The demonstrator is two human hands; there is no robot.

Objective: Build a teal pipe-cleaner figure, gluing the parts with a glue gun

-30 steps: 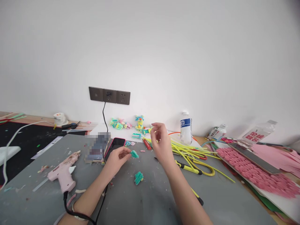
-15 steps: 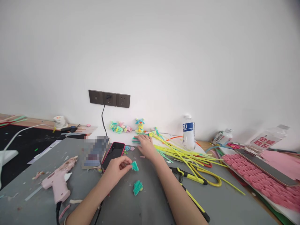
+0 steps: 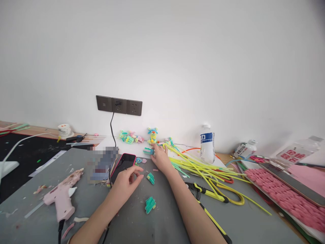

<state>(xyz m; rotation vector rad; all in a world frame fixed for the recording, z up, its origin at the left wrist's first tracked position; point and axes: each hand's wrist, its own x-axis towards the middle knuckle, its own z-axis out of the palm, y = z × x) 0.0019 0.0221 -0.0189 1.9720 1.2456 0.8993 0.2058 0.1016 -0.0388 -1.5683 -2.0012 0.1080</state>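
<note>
In the head view, the left hand (image 3: 125, 184) no longer holds the upper teal piece (image 3: 150, 178), which it pinched half a second ago. That piece now lies on the grey worktop (image 3: 165, 220), just beyond the fingertips. The left grip is empty, with thumb and forefinger a little apart. The lower teal piece (image 3: 150, 205) lies nearer the person, apart from the upper one.

The right hand (image 3: 160, 158) was raised in the first frame; it is now down at the far side of the worktop, as it was half a second ago. Its fingers are bent at a blue-green piece (image 3: 147, 151) on the white paper (image 3: 105, 144). Whether the right grip is closed on that piece, I cannot tell.

On the left of the worktop, the pink glue gun (image 3: 62, 198) lies on its side among scraps. A phone (image 3: 124, 163) with a pink edge is beside the left hand, next to a blurred-out item (image 3: 103, 166). Yellow strips (image 3: 185, 164) fan out to the right of the right hand, with yellow-black pliers (image 3: 210, 194) by them. A small figure (image 3: 152, 135) stands upright behind the right hand, and an upright bottle (image 3: 207, 147) stands farther right. A pink woven piece (image 3: 284, 196) lies at the right edge, and a black mat (image 3: 15, 149) is at the left.

Behind is a plain pale wall (image 3: 203, 67) with a dark socket panel (image 3: 119, 105), from which a black cord (image 3: 111, 128) hangs to the worktop.
</note>
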